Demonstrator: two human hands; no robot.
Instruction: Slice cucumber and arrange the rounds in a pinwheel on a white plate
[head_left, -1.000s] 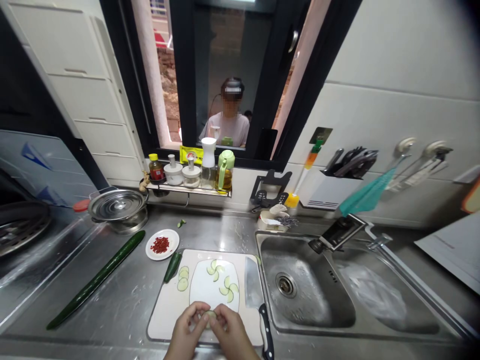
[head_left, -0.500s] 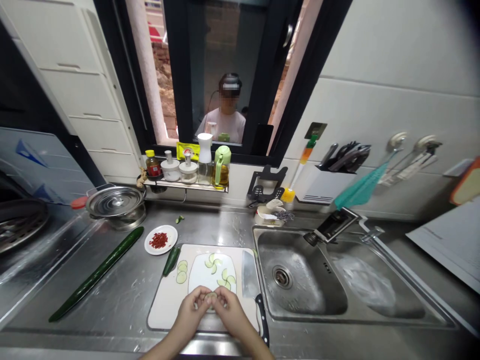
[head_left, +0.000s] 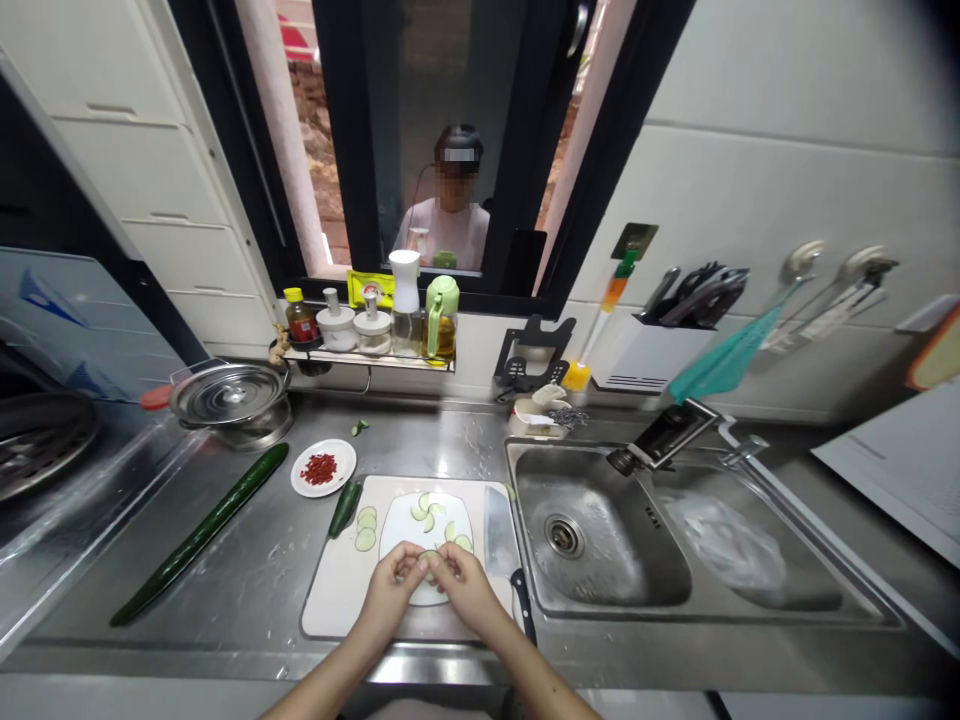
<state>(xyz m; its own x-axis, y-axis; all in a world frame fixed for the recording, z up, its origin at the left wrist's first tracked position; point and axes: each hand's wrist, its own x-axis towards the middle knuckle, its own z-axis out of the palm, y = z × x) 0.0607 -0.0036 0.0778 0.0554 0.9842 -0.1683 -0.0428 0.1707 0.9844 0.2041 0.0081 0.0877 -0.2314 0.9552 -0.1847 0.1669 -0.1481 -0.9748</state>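
Over the near part of a white plate (head_left: 397, 520), my left hand (head_left: 395, 588) and my right hand (head_left: 463, 582) meet, both closed on one cucumber slice (head_left: 430, 556) pinched between the fingertips. Thin cucumber pieces (head_left: 427, 511) lie fanned in a pinwheel on the plate, with a second group (head_left: 458, 538) partly behind my right hand. The plate rests on a pale cutting board (head_left: 337, 600). Several round cucumber slices (head_left: 365, 529) overlap at the board's left, beside a cut cucumber piece (head_left: 345, 508). A knife (head_left: 497, 535) with a black handle lies along the right edge.
A long cucumber (head_left: 202, 532) and a small plate (head_left: 300, 479) of red bits lie to the left, near a lidded steel pot (head_left: 232, 393). On the right is a double sink (head_left: 600, 560) with a faucet (head_left: 694, 420). Seasoning bottles stand on a rack (head_left: 360, 357) under the window.
My hands, still together on the slice, sit slightly higher in the view and cover more of the right-hand cucumber group. The whole view has shifted a little as the head moved.
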